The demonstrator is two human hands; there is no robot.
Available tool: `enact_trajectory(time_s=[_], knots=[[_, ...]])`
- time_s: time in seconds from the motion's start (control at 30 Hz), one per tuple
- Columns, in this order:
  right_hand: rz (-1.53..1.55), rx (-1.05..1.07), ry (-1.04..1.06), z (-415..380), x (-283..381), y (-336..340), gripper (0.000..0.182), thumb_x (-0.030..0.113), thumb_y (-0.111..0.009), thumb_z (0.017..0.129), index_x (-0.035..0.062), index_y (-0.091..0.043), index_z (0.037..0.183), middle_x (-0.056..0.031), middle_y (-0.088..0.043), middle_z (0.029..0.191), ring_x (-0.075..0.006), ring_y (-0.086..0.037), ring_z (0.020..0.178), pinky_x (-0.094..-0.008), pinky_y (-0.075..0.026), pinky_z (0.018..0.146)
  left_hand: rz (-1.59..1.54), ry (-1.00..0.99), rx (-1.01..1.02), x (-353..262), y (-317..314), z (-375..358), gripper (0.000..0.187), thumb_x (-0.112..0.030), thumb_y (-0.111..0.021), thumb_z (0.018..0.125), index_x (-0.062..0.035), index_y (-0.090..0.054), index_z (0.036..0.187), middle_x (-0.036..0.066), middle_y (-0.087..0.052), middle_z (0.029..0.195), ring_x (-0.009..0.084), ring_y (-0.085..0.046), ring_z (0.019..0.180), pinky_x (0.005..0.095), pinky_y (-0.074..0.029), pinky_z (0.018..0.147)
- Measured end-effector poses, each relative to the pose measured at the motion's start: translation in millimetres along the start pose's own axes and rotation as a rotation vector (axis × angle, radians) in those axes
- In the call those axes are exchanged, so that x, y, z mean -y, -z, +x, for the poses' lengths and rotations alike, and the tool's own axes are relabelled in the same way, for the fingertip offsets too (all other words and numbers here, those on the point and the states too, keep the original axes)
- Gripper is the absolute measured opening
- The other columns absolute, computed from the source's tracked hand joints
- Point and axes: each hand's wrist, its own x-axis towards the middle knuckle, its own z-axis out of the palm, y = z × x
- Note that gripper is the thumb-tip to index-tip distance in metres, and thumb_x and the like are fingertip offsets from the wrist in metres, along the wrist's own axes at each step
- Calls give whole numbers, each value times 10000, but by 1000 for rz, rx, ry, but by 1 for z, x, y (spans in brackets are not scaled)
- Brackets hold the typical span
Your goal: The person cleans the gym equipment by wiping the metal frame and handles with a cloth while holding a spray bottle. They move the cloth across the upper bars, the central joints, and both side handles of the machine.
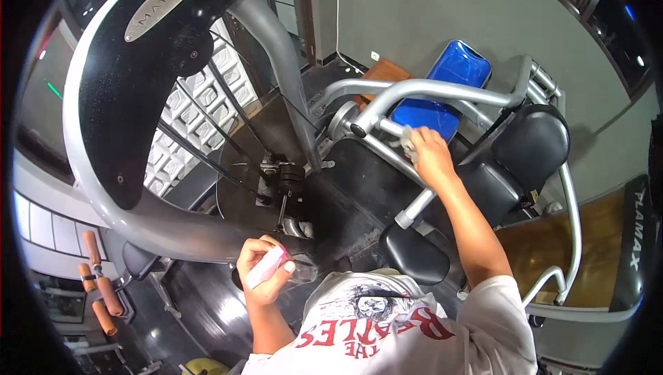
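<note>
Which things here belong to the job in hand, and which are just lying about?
In the job:
pale cloth, in the right hand
pink-and-white item, perhaps a sprayer, in the left hand
silver frame, by the cloth

Apparently just lying about:
blue panel
brown block
yellow round object

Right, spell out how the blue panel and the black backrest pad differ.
The blue panel is bright and glossy, with sharp reflections; the black backrest pad is dark and much duller. The blue panel looks longer and narrower, while the black backrest pad is more compact. A silver tube crosses in front of the blue panel; none crosses the black backrest pad's face. Both have rounded corners.
</note>
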Motion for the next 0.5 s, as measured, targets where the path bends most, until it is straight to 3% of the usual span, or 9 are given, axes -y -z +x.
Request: enact_trajectory(time_s=[0.03,0.13,0.27,0.3,0.37,0.5], knots=[[5,-42,-48,-15,-2,2,532,-51,-684,715,77,-607,1225,-125,-601,1236,-372,-554,1166,-474,-473,973,24,5,-7,-1,4,-1,365,63,-796,772,-26,-539,1016,113,-633,916,135,-617,732,250,-503,617],[-20,-57,-107,-39,-11,1,550,-43,-710,687,70,-605,1215,-135,-576,1314,-376,-554,1177,-463,-472,981,91,1,-53,-5,18,-6,363,62,-795,772,-27,-540,1014,111,-631,913,133,-617,726,249,-504,609],[-110,-49,-200,-3,3,-15,440,-34,-692,685,48,-610,1110,-159,-591,1147,-393,-576,1063,-501,-480,880,125,-13,-111,-13,30,-17,352,67,-787,771,-27,-541,1003,109,-626,908,132,-619,721,253,-513,604],[-98,-107,-133,7,5,-28,463,-26,-721,667,81,-607,1102,-136,-566,1087,-367,-557,1008,-516,-442,841,100,-10,-120,-16,29,-19,352,67,-787,770,-28,-541,1002,108,-626,909,132,-620,724,255,-516,610],[-104,-122,-75,32,10,-54,372,14,-687,734,87,-613,1091,-136,-576,1068,-367,-561,1013,-513,-440,847,135,-18,-147,-16,25,-22,363,22,-780,748,-35,-504,976,100,-601,879,136,-582,679,247,-504,556],[-96,-114,-121,64,31,-76,299,14,-639,810,94,-630,1098,-129,-586,1066,-364,-576,1005,-516,-438,867,96,-78,-79,-10,21,-25,356,76,-793,766,-30,-547,1001,106,-634,924,129,-627,740,252,-519,628]])
